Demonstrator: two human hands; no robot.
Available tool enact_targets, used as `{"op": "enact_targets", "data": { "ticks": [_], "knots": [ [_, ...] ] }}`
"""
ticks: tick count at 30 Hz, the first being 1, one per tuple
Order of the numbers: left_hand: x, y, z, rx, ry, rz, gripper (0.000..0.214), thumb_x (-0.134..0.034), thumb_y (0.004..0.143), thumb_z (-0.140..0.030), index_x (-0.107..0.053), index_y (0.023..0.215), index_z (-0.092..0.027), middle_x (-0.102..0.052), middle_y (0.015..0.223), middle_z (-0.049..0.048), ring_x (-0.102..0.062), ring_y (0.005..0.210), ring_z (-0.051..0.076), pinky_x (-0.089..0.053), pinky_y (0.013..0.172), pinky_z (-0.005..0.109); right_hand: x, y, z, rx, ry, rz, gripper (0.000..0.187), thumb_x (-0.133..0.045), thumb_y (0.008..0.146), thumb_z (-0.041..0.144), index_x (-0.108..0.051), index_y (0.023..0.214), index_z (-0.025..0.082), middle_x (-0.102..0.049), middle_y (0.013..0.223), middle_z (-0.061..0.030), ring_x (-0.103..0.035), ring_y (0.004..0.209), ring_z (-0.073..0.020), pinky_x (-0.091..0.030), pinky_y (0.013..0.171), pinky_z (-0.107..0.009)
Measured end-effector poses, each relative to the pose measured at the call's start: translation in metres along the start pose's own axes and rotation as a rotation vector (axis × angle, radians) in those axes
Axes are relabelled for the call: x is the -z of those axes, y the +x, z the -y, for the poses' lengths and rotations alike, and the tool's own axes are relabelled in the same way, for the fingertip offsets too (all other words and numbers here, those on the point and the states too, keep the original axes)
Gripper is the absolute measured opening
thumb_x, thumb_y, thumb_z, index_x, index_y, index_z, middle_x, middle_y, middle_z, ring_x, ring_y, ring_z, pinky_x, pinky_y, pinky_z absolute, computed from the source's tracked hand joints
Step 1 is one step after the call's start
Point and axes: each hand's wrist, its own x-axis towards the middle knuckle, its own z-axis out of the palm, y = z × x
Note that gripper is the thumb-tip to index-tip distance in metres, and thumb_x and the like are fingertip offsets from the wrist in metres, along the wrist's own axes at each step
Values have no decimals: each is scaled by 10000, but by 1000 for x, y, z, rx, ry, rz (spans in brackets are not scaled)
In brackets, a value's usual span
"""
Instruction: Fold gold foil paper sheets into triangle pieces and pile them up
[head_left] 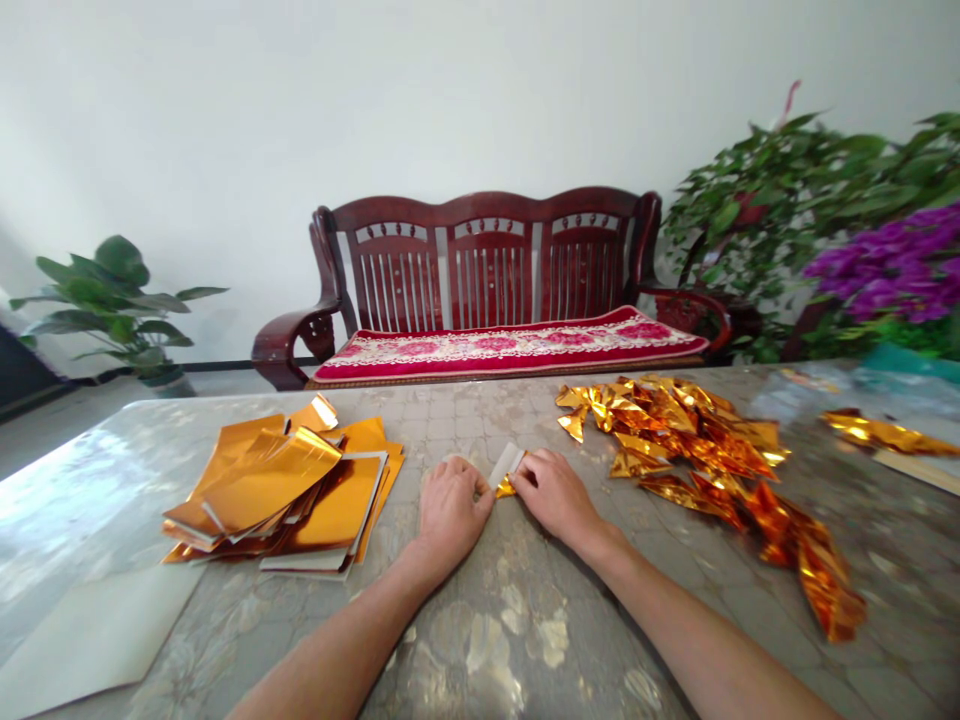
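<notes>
At lower centre, the left hand (450, 512) and right hand (559, 495) pinch a small gold foil paper (508, 468) on the table (525, 630), fingers closed on it. It looks thin, light and slippery; I would grip its edges.

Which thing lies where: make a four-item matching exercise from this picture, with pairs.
1. stack of flat gold foil sheets
2. pile of folded gold foil pieces
3. small gold-and-white foil piece
4. dark red wooden bench

A. behind the table
B. between left hand and right hand
C. left of both hands
D. right of both hands

Pairs: 1-C, 2-D, 3-B, 4-A
</notes>
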Motion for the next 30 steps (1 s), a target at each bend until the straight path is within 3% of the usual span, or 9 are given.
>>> {"op": "enact_targets", "data": {
  "ticks": [13, 19, 25, 30],
  "knots": [
    [0, -2, -3, 13, 29, -13, 111, -608, 848, -281, -659, 780, -210, -628, 964, 40, -550, 969, 214, -379, 881, 336, 0, 1, 6, -33, -105, -16, 165, -564, 858, 187, -585, 695, 205, -605, 808, -24, -544, 820, -165, -356, 716, -253],
    [1, -7, -5, -7, 10, -44, 59, -623, 852, -272, -657, 878, -232, -615, 1032, 31, -536, 1008, 211, -379, 897, 337, -1, 3, 4, -41, -58, -27, 109, -599, 843, 210, -570, 738, 202, -613, 829, -16, -545, 823, -165, -359, 727, -255],
    [1, -10, -6, -117, -7, -61, 135, -621, 868, -222, -708, 930, -304, -638, 1072, 2, -533, 1037, 216, -374, 897, 365, 2, 2, 2, 14, -41, 25, 122, -584, 888, 224, -613, 771, 207, -627, 873, -23, -554, 882, -172, -361, 763, -254],
    [1, -13, -6, -232, 83, -57, 176, -570, 898, -193, -717, 933, -283, -672, 974, 14, -552, 959, 224, -385, 855, 387, 7, 2, 3, 13, -100, 65, 122, -576, 900, 251, -639, 802, 214, -643, 912, -33, -560, 902, -175, -351, 754, -261]
  ]
}}
